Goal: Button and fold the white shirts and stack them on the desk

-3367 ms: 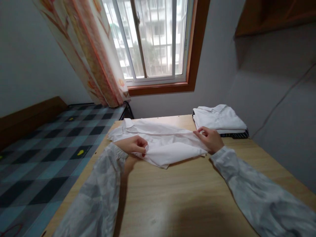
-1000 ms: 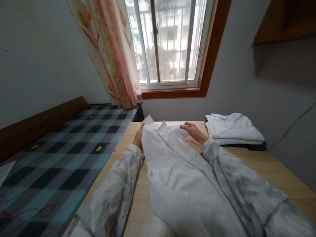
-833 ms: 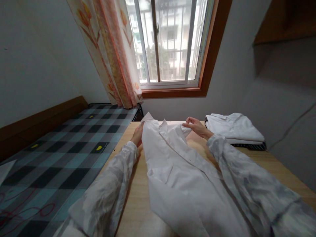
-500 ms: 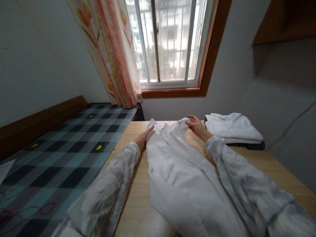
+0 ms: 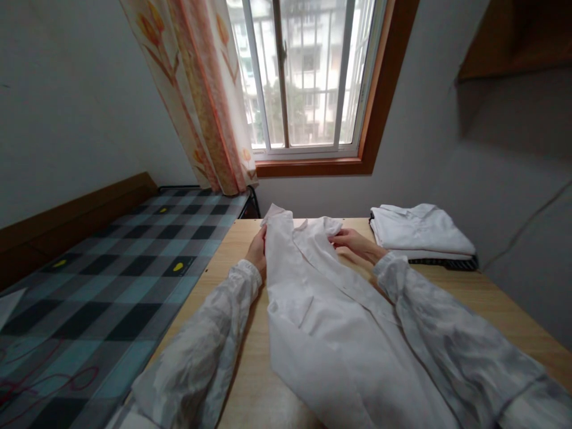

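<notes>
A white shirt lies lengthwise in front of me, its collar end toward the window and its lower part running out of the bottom of the view. My left hand holds its left edge near the collar end, the fingers partly hidden behind the cloth. On the other side, my right hand is closed on the shirt's right shoulder edge, with fingertips tucked at the fabric. Between the hands the collar end looks slightly raised and creased.
The shirt rests on a light wooden table. Folded white clothes are stacked at the back right on something black. To the left is a bed with a checked cover and a red cord. A window and curtain stand beyond.
My left hand has slid slightly down and outward along the shirt's left edge. My right hand has shifted left and lower, and the cloth at the left shoulder sits higher.
</notes>
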Motion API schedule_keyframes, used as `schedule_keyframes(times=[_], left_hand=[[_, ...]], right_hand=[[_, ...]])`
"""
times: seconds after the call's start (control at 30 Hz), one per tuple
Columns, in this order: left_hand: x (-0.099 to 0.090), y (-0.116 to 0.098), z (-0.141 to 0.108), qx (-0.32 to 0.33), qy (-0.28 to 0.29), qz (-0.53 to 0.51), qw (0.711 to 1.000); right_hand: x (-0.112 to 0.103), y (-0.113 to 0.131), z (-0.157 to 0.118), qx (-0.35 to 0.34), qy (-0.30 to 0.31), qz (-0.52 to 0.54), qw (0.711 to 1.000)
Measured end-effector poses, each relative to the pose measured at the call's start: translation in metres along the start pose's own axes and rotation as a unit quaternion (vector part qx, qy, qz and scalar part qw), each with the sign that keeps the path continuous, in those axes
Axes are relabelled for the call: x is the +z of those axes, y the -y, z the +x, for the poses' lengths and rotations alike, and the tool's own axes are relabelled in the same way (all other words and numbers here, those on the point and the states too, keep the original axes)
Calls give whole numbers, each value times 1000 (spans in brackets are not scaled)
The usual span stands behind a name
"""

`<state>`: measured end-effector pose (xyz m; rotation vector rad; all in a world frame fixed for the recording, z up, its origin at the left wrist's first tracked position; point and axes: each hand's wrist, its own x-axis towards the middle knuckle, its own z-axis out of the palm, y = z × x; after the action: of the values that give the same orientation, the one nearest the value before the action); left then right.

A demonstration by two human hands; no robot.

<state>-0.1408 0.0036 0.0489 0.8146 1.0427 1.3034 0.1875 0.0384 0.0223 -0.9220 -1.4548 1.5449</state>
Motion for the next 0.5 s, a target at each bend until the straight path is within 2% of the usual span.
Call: schedule_keyframes(times=[0.17, 0.33, 0.4, 0.5], left_hand=[[-2, 8, -3, -26, -16, -62, 998], [14, 27, -16, -48, 43, -55, 996], [24, 37, -21, -40, 75, -18, 996], [33, 47, -24, 24, 85, 108, 990]], right_hand=[[8, 4, 3, -49, -68, 79, 993], [27, -9, 6, -27, -135, 121, 983], [34, -14, 5, -11, -133, 109, 985], [44, -18, -1, 2, -76, 57, 995]])
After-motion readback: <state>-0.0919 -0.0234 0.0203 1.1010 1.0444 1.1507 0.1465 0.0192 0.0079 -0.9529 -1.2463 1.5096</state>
